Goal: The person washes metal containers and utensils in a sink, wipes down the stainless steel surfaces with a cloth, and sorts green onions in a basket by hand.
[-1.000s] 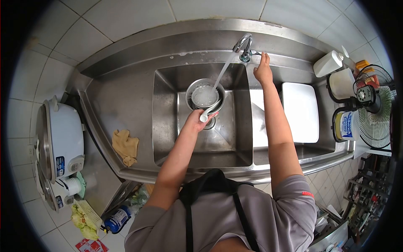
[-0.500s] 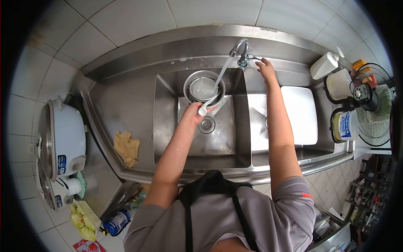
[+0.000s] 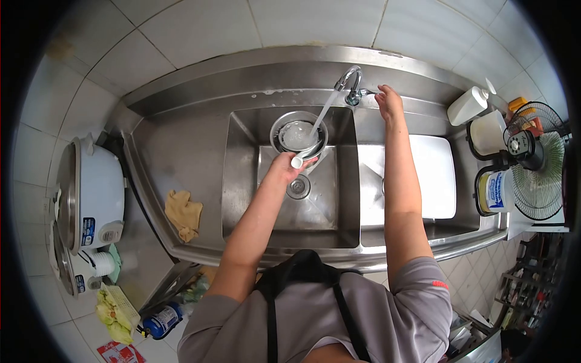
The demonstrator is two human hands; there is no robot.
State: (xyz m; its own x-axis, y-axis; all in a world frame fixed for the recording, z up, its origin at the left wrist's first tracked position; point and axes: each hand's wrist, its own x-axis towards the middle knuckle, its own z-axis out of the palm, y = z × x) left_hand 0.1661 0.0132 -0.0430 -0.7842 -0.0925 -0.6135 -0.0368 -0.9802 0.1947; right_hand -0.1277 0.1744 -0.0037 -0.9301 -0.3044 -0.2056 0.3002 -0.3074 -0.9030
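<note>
Water runs from the faucet (image 3: 349, 77) into a round metal pot (image 3: 275, 130) in the left sink basin (image 3: 290, 224). Inside the pot is a smaller round vessel (image 3: 296, 134), wet and partly covered by the stream. My left hand (image 3: 285, 167) is closed on a white handle (image 3: 297, 161) at the pot's near edge; the handle's far end is hard to make out. Up at the right, my right hand (image 3: 390, 101) has its fingers on the end of the faucet lever (image 3: 367, 92).
A white board (image 3: 439, 175) lies over the right basin. A tan cloth (image 3: 183, 215) rests on the left drainboard. White bottle (image 3: 467, 106), containers (image 3: 495, 190) and a fan (image 3: 535, 151) stand at right. Rice cookers (image 3: 100, 193) line the left.
My right hand left the faucet lever slightly and is back at it. The left hand stays on the handle, and the small vessel has shifted a little in the pot. The view has tilted slightly.
</note>
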